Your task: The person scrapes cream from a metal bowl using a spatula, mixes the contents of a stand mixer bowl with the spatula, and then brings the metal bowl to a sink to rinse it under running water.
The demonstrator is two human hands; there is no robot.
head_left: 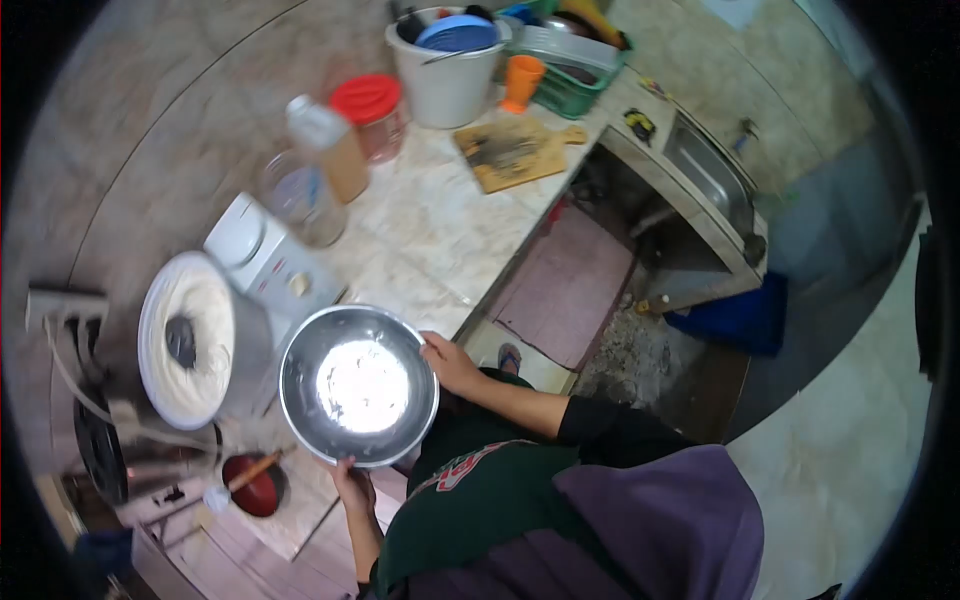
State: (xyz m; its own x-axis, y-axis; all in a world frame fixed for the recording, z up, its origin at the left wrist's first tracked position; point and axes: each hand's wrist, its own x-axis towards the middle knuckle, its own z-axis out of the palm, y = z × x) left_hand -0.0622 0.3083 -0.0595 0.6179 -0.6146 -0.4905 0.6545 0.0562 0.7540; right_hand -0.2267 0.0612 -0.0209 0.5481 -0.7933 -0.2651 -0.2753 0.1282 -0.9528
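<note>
A shiny steel mixing bowl [310, 375] is held out at waist height, its inside turned up and bright with reflected light. My left hand [352, 487] grips its near lower rim, thumb over the edge. On the opposite side, my right hand [450, 362] closes on the rim. Just past the bowl stands a large tub [250, 345] with thick white cream [212, 345] inside and a dark round piece in the middle. Beside the tub is a white appliance with a knob [285, 270], apparently a stand mixer.
Along the counter [420, 240] stand a clear jug [305, 205], a bottle of light brown liquid [335, 155], a red-lidded jar [370, 110], a white bucket [445, 85], an orange cup [522, 82] and a cutting board [510, 155]. A sink [710, 170] lies right; a red bowl [262, 498] sits lower left.
</note>
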